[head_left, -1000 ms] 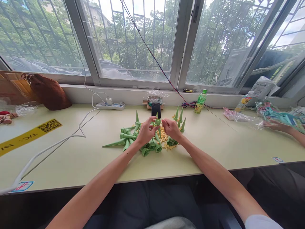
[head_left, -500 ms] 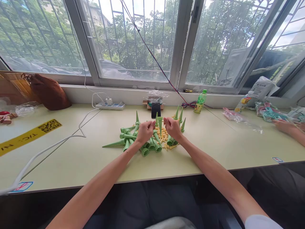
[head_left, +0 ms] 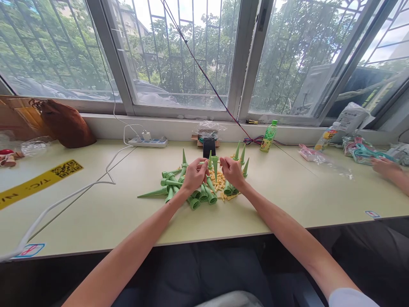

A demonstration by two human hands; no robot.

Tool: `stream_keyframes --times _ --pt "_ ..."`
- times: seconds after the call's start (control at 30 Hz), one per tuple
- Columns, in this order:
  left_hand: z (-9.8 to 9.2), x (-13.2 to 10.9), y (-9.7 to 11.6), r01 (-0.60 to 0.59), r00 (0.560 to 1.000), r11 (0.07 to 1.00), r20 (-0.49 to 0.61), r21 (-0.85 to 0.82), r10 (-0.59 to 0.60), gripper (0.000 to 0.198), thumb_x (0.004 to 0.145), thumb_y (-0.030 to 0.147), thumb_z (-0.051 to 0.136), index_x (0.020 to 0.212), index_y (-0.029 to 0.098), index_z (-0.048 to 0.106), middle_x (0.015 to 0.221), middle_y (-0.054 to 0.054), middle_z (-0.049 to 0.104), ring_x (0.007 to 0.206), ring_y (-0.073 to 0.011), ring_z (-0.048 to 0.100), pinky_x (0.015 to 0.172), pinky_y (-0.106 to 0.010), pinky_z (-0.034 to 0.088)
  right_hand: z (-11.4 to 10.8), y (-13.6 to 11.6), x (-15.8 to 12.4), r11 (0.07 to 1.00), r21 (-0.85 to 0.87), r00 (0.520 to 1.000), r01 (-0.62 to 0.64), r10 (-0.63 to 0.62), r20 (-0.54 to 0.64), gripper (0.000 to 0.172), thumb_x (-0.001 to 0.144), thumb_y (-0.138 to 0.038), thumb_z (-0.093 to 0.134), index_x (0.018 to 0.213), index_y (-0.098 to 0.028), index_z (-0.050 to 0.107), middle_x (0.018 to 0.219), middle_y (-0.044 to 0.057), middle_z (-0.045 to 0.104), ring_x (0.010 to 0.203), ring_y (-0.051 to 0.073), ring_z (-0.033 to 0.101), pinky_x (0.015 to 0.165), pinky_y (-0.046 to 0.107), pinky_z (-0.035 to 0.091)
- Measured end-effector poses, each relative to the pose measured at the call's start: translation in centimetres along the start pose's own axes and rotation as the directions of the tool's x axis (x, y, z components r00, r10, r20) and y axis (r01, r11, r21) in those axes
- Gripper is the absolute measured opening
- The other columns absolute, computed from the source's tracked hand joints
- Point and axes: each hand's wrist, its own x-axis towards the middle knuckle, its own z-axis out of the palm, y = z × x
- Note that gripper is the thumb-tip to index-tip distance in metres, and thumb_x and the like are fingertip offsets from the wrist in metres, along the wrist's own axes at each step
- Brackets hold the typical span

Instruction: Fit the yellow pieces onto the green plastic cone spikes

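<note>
My left hand (head_left: 194, 175) is closed, thumb and fingers pinched together above a heap of green plastic plant watering spikes (head_left: 172, 182). What it pinches, if anything, is too small to make out. Facing it, my right hand (head_left: 233, 174) is curled shut, its grip hidden. In the gap between them a green spike (head_left: 215, 166) points downward, its wide end up, very close to my right fingertips; I cannot tell whether they touch it. Small yellow plastic pieces (head_left: 220, 181) lie in a pile below. Several spikes (head_left: 243, 154) stand point-up behind my right hand.
A phone (head_left: 209, 146) leans on a small box at the back. A power strip (head_left: 149, 142), a white cable (head_left: 110, 170) and a green bottle (head_left: 269, 135) are around the table (head_left: 281, 204). At the far right, a co-worker's hand (head_left: 385, 167) handles turquoise items.
My left fingers have loosened and shifted slightly. The point-down spike has tilted a little. My right hand has barely moved. The co-worker's hand has moved among the turquoise items.
</note>
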Motion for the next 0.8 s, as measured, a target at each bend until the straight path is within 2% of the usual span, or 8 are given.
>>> stream_keyframes --times 0.17,0.43,0.67,0.8 --pt "0.0 0.1 0.4 0.113 0.994 0.981 0.026 -0.155 -0.111 0.043 0.089 0.057 0.046 0.093 0.016 0.056 0.053 0.002 0.058 0.035 -0.0103 0.051 0.031 -0.019 0.033 0.0 -0.1 -0.1 0.999 -0.003 0.998 0.032 -0.031 0.058 0.047 0.097 -0.052 0.031 0.067 -0.021 0.048 0.051 -0.002 0.048 0.049 0.012 0.043 0.055 0.025 0.034" --pt "0.0 0.0 0.6 0.224 0.974 0.941 0.098 -0.252 -0.206 0.043 0.087 0.059 0.049 0.089 0.016 0.05 0.051 0.001 0.059 0.031 -0.0108 0.048 0.029 -0.02 0.029 -0.1 -0.1 -0.3 0.997 -0.008 0.99 0.081 -0.079 0.118 0.042 0.098 -0.046 0.033 0.069 -0.02 0.048 0.053 -0.003 0.049 0.051 0.011 0.042 0.056 0.024 0.032" --pt "0.0 -0.3 1.1 0.219 0.969 0.952 0.163 -0.213 -0.186 0.05 0.087 0.066 0.042 0.072 0.018 0.045 0.054 -0.003 0.062 0.031 -0.0106 0.048 0.03 -0.022 0.03 0.0 -0.2 -0.4 0.995 0.004 0.983 0.095 -0.095 0.158 0.04 0.098 -0.044 0.035 0.068 -0.02 0.047 0.053 -0.003 0.05 0.051 0.01 0.041 0.057 0.024 0.033" --pt "0.1 -0.3 1.2 0.215 0.968 0.957 0.169 -0.196 -0.183 0.048 0.086 0.066 0.043 0.077 0.019 0.046 0.056 -0.002 0.064 0.034 -0.012 0.052 0.032 -0.023 0.035 0.1 -0.3 -0.4 0.997 0.004 0.982 0.078 -0.078 0.172 0.04 0.098 -0.045 0.034 0.069 -0.02 0.048 0.053 -0.003 0.05 0.052 0.01 0.042 0.057 0.024 0.033"
